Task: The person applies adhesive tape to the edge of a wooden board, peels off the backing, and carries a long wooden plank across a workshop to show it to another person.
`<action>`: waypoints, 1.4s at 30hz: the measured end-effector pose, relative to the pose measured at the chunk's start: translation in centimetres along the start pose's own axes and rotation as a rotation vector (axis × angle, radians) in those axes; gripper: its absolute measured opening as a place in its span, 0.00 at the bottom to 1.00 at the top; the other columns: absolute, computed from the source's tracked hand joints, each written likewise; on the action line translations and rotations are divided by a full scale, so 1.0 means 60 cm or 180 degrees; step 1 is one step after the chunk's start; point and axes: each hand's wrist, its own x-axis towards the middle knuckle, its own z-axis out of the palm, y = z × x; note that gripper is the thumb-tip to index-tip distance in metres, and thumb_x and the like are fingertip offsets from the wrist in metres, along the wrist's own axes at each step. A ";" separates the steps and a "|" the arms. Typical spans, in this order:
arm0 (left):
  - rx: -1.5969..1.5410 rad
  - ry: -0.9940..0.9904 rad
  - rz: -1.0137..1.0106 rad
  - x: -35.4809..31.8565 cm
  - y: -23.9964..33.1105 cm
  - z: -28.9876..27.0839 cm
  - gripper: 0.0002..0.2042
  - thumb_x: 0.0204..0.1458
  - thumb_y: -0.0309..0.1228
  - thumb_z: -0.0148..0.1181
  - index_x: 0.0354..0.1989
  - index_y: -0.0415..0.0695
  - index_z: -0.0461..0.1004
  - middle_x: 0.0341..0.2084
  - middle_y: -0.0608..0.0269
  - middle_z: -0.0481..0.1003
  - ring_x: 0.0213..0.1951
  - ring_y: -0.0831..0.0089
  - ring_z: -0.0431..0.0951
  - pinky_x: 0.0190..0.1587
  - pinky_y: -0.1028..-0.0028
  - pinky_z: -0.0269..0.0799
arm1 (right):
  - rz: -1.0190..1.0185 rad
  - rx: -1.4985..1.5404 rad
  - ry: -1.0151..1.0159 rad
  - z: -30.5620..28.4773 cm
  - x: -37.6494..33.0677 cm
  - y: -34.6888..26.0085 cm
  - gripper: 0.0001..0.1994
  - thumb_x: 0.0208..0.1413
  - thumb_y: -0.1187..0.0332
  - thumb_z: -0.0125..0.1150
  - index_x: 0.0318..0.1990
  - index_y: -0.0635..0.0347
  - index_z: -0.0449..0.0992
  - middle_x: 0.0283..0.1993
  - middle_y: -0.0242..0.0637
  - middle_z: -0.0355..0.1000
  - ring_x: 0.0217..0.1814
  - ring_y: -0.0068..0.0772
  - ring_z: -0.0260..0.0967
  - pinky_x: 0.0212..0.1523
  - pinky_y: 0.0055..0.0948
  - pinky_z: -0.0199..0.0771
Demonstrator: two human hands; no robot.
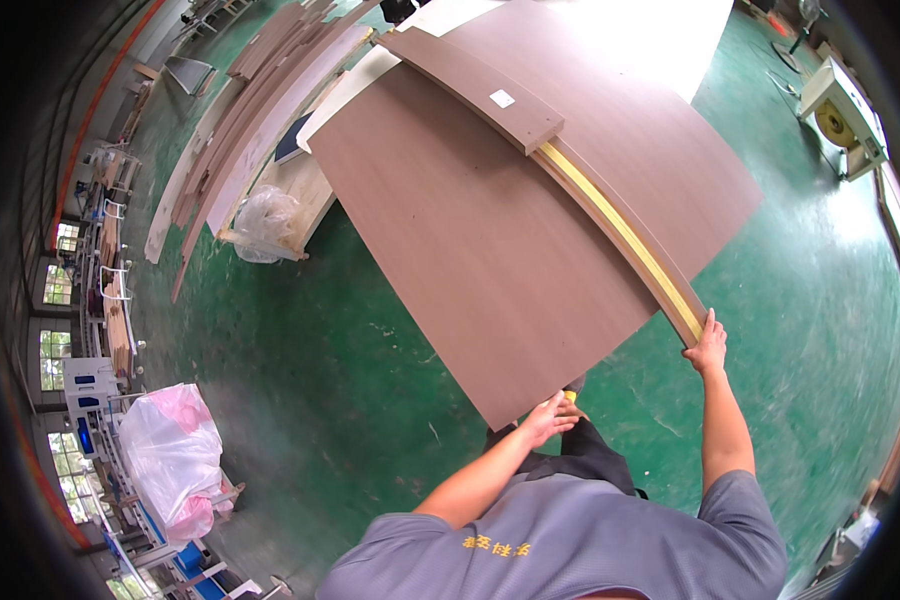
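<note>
A long, narrow brown board with a yellow band along it lies on the large brown panels. My right hand grips its near end, with the fingers along one side and the thumb at the end. By the near edge of the left brown panel, my left hand is open with its fingers stretched out. Whether it touches the panel is unclear. Just past its fingertips shows a small yellow thing, too small to name. A wider brown board bearing a white label lies farther up, beside the yellow band.
Several long brown boards are stacked at the far left, near crumpled clear plastic. A plastic-covered bundle stands at left by machinery. At far right are a white machine and a fan. The floor is green.
</note>
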 end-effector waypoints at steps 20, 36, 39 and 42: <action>0.1665 0.0428 0.0571 -0.040 -0.083 -0.360 0.42 0.57 0.64 0.60 0.56 0.27 0.71 0.47 0.48 0.79 0.47 0.68 0.80 0.47 0.68 0.77 | 0.0150 0.0899 -0.0543 0.173 -0.655 -0.578 0.63 0.34 0.52 0.84 0.74 0.65 0.44 0.59 0.59 0.62 0.64 0.62 0.61 0.63 0.57 0.63; 0.3053 0.2923 0.2247 -0.497 0.347 -1.109 0.32 0.41 0.59 0.77 0.38 0.39 0.79 0.31 0.48 0.82 0.34 0.61 0.84 0.38 0.59 0.77 | -0.1085 0.0779 -0.2011 0.213 -0.593 -0.868 0.38 0.53 0.49 0.68 0.67 0.63 0.69 0.68 0.60 0.64 0.71 0.58 0.62 0.72 0.46 0.64; 0.2917 0.2785 0.2312 -0.541 0.453 -1.200 0.25 0.47 0.46 0.78 0.44 0.38 0.80 0.35 0.55 0.84 0.37 0.68 0.83 0.42 0.65 0.78 | -0.1096 0.0925 -0.1939 0.227 -0.501 -0.896 0.40 0.53 0.48 0.69 0.68 0.62 0.66 0.69 0.60 0.62 0.72 0.58 0.61 0.72 0.46 0.63; 0.2680 0.2569 0.2052 -0.558 0.527 -1.221 0.21 0.53 0.39 0.74 0.49 0.38 0.81 0.39 0.59 0.84 0.40 0.72 0.82 0.47 0.68 0.78 | -0.0995 0.1358 -0.1666 0.225 -0.387 -0.970 0.38 0.52 0.53 0.71 0.66 0.67 0.68 0.63 0.59 0.70 0.67 0.55 0.69 0.66 0.45 0.70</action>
